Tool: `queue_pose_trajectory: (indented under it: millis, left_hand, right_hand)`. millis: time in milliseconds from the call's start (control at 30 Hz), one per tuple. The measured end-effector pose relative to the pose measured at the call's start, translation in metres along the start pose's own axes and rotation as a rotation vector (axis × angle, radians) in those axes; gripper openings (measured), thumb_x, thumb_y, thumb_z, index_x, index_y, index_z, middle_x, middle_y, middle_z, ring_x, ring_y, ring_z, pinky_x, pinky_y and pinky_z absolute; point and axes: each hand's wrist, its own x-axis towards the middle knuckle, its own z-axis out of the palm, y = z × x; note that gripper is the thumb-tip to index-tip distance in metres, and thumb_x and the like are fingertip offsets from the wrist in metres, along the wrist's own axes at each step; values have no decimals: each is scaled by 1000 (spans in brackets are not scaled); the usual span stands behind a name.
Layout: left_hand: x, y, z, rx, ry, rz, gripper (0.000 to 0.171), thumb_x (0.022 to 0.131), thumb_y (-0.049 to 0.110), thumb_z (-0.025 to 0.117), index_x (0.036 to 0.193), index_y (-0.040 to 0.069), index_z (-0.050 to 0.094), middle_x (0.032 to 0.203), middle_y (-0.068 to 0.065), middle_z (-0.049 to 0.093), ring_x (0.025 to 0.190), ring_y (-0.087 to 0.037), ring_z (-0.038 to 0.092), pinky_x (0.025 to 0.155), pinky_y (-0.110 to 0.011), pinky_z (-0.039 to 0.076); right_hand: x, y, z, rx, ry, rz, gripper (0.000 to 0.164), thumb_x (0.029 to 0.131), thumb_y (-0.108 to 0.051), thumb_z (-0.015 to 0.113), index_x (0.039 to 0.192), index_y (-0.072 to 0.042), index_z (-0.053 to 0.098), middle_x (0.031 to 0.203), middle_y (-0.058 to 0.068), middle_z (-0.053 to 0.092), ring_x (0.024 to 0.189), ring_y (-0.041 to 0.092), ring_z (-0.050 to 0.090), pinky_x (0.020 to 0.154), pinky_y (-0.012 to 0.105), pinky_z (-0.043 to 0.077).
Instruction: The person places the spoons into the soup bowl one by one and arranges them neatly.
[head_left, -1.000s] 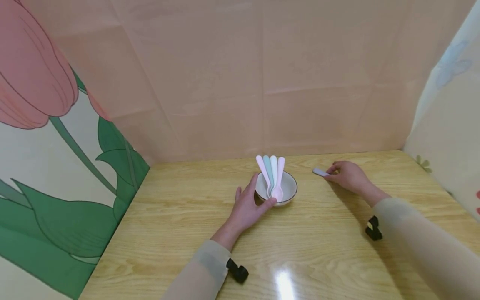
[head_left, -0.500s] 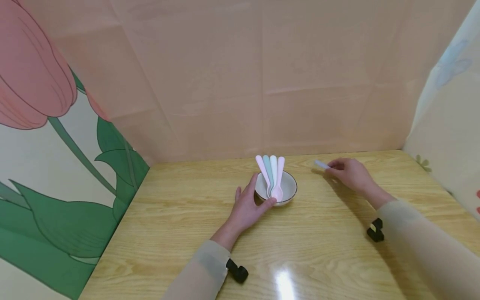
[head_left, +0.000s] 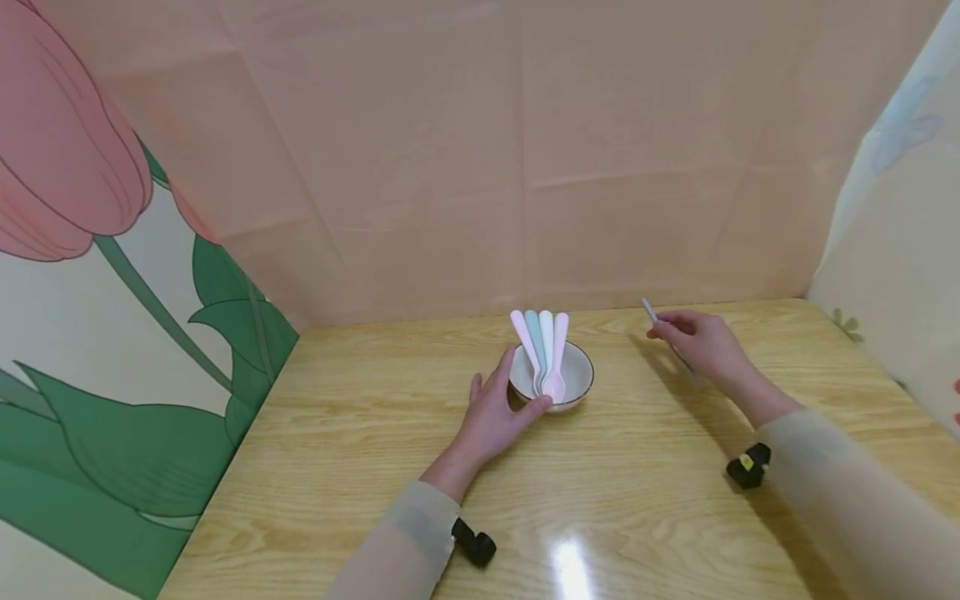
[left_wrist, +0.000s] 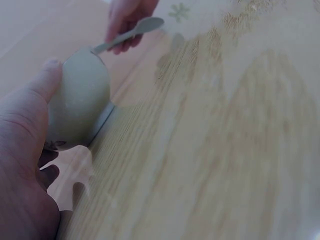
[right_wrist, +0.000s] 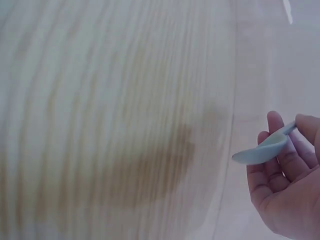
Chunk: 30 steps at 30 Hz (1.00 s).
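A white bowl [head_left: 581, 373] with a dark rim stands on the table, seen from outside in the left wrist view. My left hand [head_left: 491, 421] holds its near left side, thumb at the front and fingers around the left. Several spoons [head_left: 559, 343] in pink, teal and white lean in the bowl, handles fanned up and away. To the right, my right hand [head_left: 705, 343] pinches a pale blue-grey spoon [right_wrist: 262, 152] between thumb and fingers, raised over the table. Its bowl end points back toward the wrist in the right wrist view, and its handle tip points up and away.
The wood-grain table [head_left: 360, 392] runs back to a pinkish cloth backdrop [head_left: 420, 183]. A panel with a large tulip print [head_left: 67, 125] borders the left side, and a pale sheet [head_left: 907, 250] the right.
My right hand has lifted the blue-grey spoon off the table and turned it from lying flat to tilted upward. The left hand, bowl and its spoons stay in place.
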Motion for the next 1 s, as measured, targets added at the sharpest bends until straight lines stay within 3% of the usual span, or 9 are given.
queue_pose_trajectory:
  millis: [200, 400, 733, 867, 1000]
  left_hand:
    - [1, -1, 1, 5, -3, -2, 103, 102, 65, 70, 179, 26, 14, 178, -2, 34, 163, -21, 34, 134, -60, -1]
    - [1, -3, 2, 6, 1, -7, 103, 102, 65, 71, 179, 27, 14, 178, -1, 34, 162, -21, 35, 134, -60, -1]
    - [2, -2, 1, 3, 1, -1, 102, 103, 63, 71, 179, 26, 14, 178, -1, 34, 162, -21, 34, 134, -61, -1]
    - [2, -1, 1, 5, -1, -4, 103, 103, 63, 72, 179, 24, 14, 178, -2, 33, 163, -22, 34, 134, -60, -1]
    - [2, -1, 1, 2, 0, -1, 103, 103, 62, 72, 179, 23, 15, 178, -3, 33, 162, -23, 34, 134, -61, -1]
  right_hand:
    - [-1, -10, 4, 57, 1, 33, 58, 118, -44, 51, 153, 2, 61, 137, 19, 75, 132, 40, 64, 90, 25, 48]
    - [-3, -22, 12, 74, 21, 28, 54, 117, -44, 53, 146, -1, 67, 134, 18, 76, 129, 34, 63, 94, 33, 46]
    - [-2, -49, 22, 243, 7, 67, 59, 114, -50, 59, 149, -3, 62, 142, 17, 72, 140, 36, 59, 118, 62, 43]
    - [-1, -60, 25, 308, 1, 68, 60, 113, -49, 62, 149, -1, 62, 147, 20, 69, 144, 37, 56, 125, 65, 35]
    - [-2, -70, 29, 316, 10, 54, 61, 112, -50, 63, 148, 0, 63, 147, 21, 66, 140, 36, 55, 123, 62, 38]
